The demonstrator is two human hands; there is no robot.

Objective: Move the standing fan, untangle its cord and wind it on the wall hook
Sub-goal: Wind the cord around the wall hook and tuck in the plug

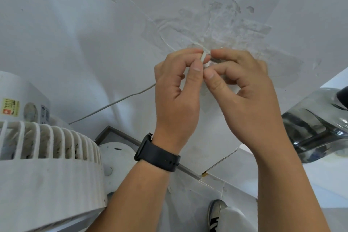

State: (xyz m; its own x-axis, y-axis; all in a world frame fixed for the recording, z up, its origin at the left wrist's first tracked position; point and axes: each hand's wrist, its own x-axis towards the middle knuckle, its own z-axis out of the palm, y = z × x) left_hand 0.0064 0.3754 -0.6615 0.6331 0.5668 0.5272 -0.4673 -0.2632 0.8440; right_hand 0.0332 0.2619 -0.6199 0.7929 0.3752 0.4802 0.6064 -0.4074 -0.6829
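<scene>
We hold both hands up against a scarred white wall [94, 24], the left hand [177, 88] and right hand [243, 88] meeting fingertip to fingertip at a patch of torn, glue-streaked paint. The left thumb and forefinger pinch a short white length of the cord [203, 57]; the right thumb and forefinger are curled in and pinch the same spot from the other side. We cannot tell whether the wall hook lies behind our fingers. From below the left hand the grey cord runs down and to the left along the wall toward the standing fan [47, 156], whose white ribbed grille and sticker-marked housing fill the lower left corner, near the wall. A black watch [158, 153] bands our left wrist. At the right edge sits a clear glass vessel [318, 124]; a sneaker [215, 214] shows on the floor below.
</scene>
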